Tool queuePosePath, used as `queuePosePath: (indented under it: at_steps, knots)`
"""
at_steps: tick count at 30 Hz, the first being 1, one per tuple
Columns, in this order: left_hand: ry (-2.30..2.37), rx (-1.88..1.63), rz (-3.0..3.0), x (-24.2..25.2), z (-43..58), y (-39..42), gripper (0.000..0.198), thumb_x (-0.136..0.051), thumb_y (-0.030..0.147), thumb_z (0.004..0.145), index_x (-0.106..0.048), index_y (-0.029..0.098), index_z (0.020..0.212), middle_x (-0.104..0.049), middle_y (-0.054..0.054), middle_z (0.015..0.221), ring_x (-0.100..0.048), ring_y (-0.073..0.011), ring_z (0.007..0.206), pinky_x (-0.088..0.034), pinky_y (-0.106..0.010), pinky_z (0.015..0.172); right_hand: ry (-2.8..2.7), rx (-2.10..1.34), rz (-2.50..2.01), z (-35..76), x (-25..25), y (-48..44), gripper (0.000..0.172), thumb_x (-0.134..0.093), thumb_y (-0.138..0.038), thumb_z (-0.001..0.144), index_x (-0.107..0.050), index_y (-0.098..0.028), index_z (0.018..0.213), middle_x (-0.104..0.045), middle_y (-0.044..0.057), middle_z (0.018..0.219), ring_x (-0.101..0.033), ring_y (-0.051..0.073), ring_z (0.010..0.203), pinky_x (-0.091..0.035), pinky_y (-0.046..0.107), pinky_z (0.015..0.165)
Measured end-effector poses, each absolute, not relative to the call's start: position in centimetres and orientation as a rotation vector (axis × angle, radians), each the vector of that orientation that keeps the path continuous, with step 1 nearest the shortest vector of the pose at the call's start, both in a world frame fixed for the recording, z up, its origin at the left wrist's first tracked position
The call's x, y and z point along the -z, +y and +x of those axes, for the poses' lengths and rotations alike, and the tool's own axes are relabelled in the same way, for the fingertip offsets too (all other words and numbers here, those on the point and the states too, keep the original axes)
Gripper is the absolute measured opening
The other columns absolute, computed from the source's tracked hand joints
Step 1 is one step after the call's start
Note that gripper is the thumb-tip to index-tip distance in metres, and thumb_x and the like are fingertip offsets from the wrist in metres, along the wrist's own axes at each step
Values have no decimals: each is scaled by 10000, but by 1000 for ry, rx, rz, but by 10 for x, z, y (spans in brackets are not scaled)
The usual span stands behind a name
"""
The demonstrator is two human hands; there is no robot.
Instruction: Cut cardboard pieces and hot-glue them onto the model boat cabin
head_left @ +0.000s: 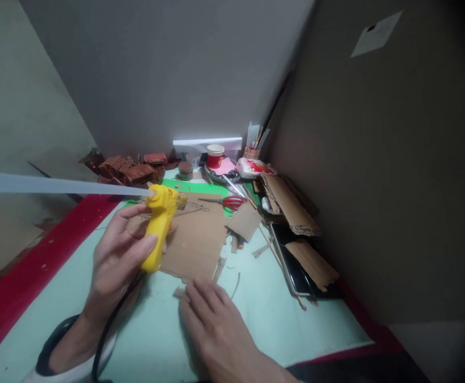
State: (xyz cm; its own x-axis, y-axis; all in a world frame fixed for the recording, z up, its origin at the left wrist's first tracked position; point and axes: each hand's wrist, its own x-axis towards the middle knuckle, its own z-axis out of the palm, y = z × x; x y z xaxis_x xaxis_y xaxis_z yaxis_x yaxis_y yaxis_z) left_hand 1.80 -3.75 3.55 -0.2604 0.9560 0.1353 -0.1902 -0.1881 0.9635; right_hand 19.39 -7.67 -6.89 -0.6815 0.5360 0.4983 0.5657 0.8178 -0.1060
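My left hand point(123, 258) is wrapped round the handle of a yellow hot glue gun point(156, 229). A long translucent glue stick point(57, 184) sticks out of its back end toward the left. The gun's nozzle end, stained with residue, points right, above a flat cardboard sheet point(194, 242). A black cord runs down from the handle past my wrist. My right hand point(214, 327) lies palm down on the table at the sheet's near edge, fingers lightly bent. Its fingertips are beside a small cardboard scrap point(179, 292); the underside of the hand is hidden.
Red-handled scissors point(234, 202) and a cardboard piece point(245, 221) lie beyond the sheet. On the right, cardboard strips point(312, 263) rest over a dark tablet point(290, 260). A red paper cup point(215, 157), a small jar point(185, 170) and brown textured pieces point(136, 173) stand near the wall.
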Motion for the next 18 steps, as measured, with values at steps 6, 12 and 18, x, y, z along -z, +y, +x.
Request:
queuePosePath:
  at_steps: [6,12,18]
  knots:
    - [1162,-1586,1064,-36,21,-38,430,-769,278,741,-603,284,1138,-726,16,792,-658,-124,642,-517,-149,594,-2562,21,-677,211,57,-88,230,-438,-145,995,-630,-58,1086,-654,127,1004,-566,242,901,-505,345,735]
    - [1140,-1536,1083,-35,23,-37,430,-770,294,738,-592,299,1129,-748,22,835,-660,-112,637,-532,-139,629,-2661,56,-751,231,45,-93,48,-607,-80,875,-595,-124,889,-573,49,791,-471,183,650,-406,307,560]
    - [1200,-1464,1031,-33,25,-37,500,-800,315,733,-575,320,1179,-760,25,928,-670,-101,656,-515,-113,612,-2653,167,-1019,267,23,-110,122,-533,-68,909,-519,-186,938,-621,23,824,-523,181,599,-384,303,514]
